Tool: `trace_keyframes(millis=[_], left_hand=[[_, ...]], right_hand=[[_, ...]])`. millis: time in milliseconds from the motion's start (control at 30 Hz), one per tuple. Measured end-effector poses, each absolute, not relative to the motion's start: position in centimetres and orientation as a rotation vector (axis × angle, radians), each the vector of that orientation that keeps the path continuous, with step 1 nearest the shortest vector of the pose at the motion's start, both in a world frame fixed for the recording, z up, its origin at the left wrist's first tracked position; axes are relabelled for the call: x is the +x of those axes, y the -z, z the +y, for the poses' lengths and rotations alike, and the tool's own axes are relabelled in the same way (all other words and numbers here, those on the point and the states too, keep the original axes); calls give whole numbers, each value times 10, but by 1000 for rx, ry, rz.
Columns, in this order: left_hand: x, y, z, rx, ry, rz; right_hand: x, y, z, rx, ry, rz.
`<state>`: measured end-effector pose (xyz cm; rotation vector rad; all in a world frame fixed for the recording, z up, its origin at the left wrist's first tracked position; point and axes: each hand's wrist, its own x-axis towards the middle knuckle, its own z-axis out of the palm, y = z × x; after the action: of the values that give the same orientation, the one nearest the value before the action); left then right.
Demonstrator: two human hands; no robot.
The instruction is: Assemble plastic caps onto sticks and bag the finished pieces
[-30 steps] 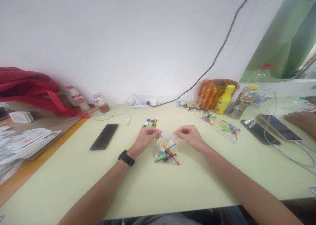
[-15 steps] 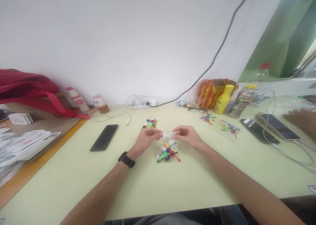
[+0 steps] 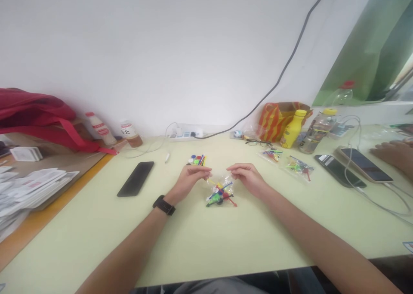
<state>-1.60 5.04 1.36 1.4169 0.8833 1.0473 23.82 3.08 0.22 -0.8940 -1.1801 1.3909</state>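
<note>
Between my hands is a clear plastic bag [image 3: 221, 194] with small coloured plastic pieces inside: red, green, blue, yellow, white and black. My left hand [image 3: 192, 177], with a black watch on its wrist, pinches the bag's upper left corner. The upper right corner is pinched by my right hand [image 3: 245, 176]. The bag's lower part is near or on the table; I cannot tell if it touches. Just behind my left hand lie loose coloured discs [image 3: 194, 159] and thin sticks [image 3: 202, 160], partly hidden by the fingers.
Two more filled bags [image 3: 297, 168] lie to the right, near phones [image 3: 366, 164] with cables. Another person's hand [image 3: 392, 153] rests at the far right. A black phone [image 3: 136, 179] lies left. Bottles [image 3: 293, 129], glasses [image 3: 258, 143] and a power strip [image 3: 185, 134] line the wall.
The bag's lower end has moved slightly up and away from me. My hands have stayed nearly in place, both still pinching the bag's top corners.
</note>
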Motion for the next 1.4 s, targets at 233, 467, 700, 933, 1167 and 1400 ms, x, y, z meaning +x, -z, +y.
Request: trace_keyframes(millis=[233,467,700,933,1167,1400], left_hand=[[-14,-11,49,1502,-1087,954],[-17,-10,53,1803,-1078,1014],[-17,-9,55,1788,-1079,952],[-19,-8,55,1636,-1112,983],[-13,-10,49,1656,-1100,982],[-12,-7,50,1837,-1052,969]], right_hand=[[238,-7,26,-953,-1140,-1390],[236,-3,27,-984,-1004,-1491],[235,-1,28,-980,-1047,-1443],[240,-5,26,-932,-1017,-1461],[237,-1,26,-1008,-994,-1486],[237,1,25,-1032,-838,-1614]])
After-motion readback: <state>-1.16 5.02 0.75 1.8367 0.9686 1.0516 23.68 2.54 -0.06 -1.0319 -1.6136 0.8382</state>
